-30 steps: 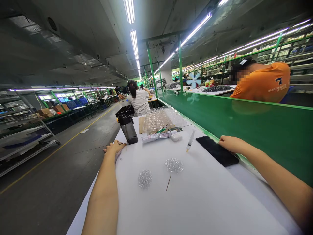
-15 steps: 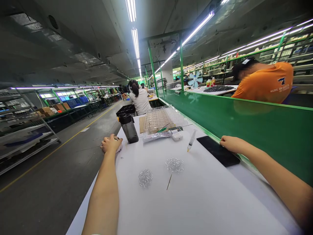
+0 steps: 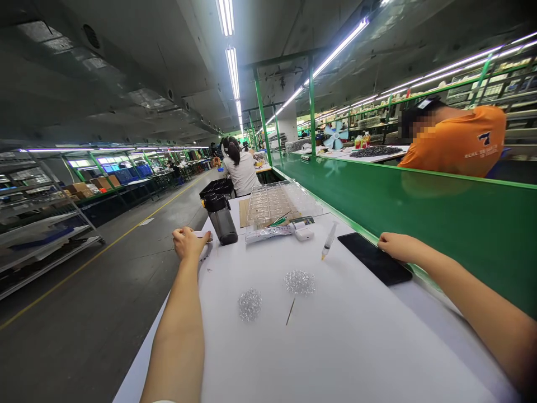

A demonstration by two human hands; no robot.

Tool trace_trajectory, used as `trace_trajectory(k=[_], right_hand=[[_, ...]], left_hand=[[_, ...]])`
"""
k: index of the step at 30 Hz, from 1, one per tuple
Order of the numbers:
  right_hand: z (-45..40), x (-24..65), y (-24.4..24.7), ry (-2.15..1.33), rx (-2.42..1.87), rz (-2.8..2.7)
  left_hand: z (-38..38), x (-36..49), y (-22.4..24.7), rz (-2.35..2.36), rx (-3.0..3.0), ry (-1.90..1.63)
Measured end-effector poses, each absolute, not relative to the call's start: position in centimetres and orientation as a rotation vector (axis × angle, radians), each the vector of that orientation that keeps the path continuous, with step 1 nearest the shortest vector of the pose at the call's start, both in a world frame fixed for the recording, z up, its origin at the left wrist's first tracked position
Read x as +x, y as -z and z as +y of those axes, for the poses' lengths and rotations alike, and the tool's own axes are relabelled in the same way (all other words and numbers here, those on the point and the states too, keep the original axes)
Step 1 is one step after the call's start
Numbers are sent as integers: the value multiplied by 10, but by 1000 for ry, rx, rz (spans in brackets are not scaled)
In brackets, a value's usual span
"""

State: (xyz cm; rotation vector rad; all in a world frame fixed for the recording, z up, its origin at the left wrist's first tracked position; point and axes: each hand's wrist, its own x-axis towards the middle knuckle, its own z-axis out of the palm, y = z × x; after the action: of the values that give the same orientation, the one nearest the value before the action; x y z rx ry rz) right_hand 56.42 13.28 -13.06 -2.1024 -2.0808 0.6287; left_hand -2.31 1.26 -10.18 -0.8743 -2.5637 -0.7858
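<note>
Some fingers hidden, L hand (image 3: 188, 243) part-curled nr bottle (image 3: 222, 222), R hand (image 3: 397, 246) same by phone (image 3: 371, 257) (grips unclear)

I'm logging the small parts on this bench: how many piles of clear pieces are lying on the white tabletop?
2. One pile lies left of the thin stick; the other pile lies just beyond the stick's far end.

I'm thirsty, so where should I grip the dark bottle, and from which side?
Probably around the grey body, below the black lid, from the near side: the bottle stands upright, its rounded wall faces you, and the clear tray lies off to its right.
</note>
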Motion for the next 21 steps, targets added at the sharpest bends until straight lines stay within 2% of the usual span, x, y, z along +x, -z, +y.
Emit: trace_trajectory(k=[12,21], right_hand=[[131,563,127,-608,-2087,-2095],[156,574,147,-633,-2101,-2196]], left_hand=[[15,-41,111,-2862,-1031,332],[20,-47,108,-2881,-888,248]])
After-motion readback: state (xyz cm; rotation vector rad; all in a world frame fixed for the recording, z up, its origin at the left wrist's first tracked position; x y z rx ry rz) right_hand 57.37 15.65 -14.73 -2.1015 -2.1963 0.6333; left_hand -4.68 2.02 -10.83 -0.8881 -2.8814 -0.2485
